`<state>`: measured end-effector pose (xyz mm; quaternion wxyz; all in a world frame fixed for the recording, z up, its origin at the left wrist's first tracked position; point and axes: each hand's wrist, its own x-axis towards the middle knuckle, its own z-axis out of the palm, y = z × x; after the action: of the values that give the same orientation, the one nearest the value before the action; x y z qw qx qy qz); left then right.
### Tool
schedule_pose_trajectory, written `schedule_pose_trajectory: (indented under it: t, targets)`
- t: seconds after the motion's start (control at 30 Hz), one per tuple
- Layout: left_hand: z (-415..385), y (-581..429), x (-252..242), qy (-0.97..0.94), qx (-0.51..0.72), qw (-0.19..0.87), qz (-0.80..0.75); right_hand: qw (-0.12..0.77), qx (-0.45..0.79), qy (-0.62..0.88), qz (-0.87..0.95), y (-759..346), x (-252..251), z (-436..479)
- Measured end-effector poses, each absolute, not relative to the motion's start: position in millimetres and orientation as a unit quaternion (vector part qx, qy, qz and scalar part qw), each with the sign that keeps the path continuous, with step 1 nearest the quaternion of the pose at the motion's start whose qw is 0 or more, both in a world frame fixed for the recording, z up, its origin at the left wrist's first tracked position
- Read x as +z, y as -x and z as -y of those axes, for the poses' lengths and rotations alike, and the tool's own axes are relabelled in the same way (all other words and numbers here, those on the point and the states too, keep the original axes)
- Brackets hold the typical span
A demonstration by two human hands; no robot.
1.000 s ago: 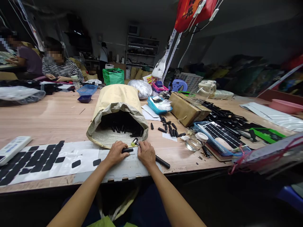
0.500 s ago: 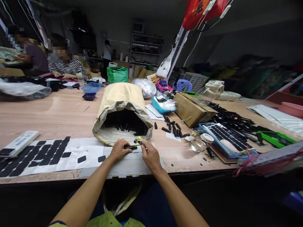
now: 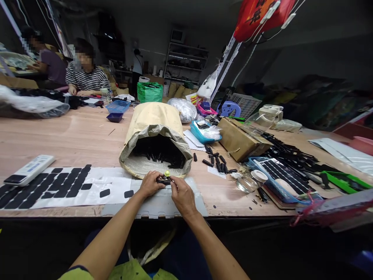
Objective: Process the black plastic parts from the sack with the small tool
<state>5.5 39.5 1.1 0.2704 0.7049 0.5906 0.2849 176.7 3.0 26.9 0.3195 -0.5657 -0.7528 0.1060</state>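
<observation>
My left hand (image 3: 150,184) is closed on a short black tubular piece (image 3: 163,181) just above the grey board (image 3: 151,206). Close against it, my right hand (image 3: 184,197) pinches a small thin tool with a yellow-green head (image 3: 167,174); the fingers cover most of the tool. Its head is up beside the black piece, and I cannot tell whether they touch. Right behind both hands, a cream paper sack (image 3: 155,116) lies on its side, mouth toward me, with several black pieces (image 3: 157,155) inside. More black tubular pieces (image 3: 217,160) lie loose to the right.
A white sheet with black patches (image 3: 116,182) and a white device (image 3: 30,170) lie to the left. On the right stand a cardboard box (image 3: 244,138), a glass jar (image 3: 247,183), a blue tray (image 3: 279,182) and a green tray (image 3: 346,182). Co-workers sit at the far left.
My right hand has brought the tool's yellow-green head left, against or near the black piece in my left hand. The whole view has shifted slightly.
</observation>
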Motion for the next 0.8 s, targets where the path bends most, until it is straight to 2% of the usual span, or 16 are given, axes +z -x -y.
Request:
schedule_pose_trajectory:
  t: [0.2,0.33,0.5,0.6,0.8]
  targets:
    - [-39,-4,-2,-0.682,0.308,0.290,-0.596,0.285,0.114,0.567,0.764,-170,28,-5]
    - [-38,-4,0,-0.691,0.297,0.291,-0.591,0.295,0.059,0.599,0.742,-189,26,-22]
    - [-37,-3,2,-0.717,0.286,0.275,-0.574,0.224,-0.007,0.605,0.764,-214,3,-42]
    - [-40,-3,5,-0.723,0.280,0.280,-0.566,0.223,-0.037,0.599,0.768,-218,-12,-45]
    - [-5,-8,23,-0.740,0.286,0.288,-0.537,0.214,-0.042,0.605,0.766,-215,-15,-43]
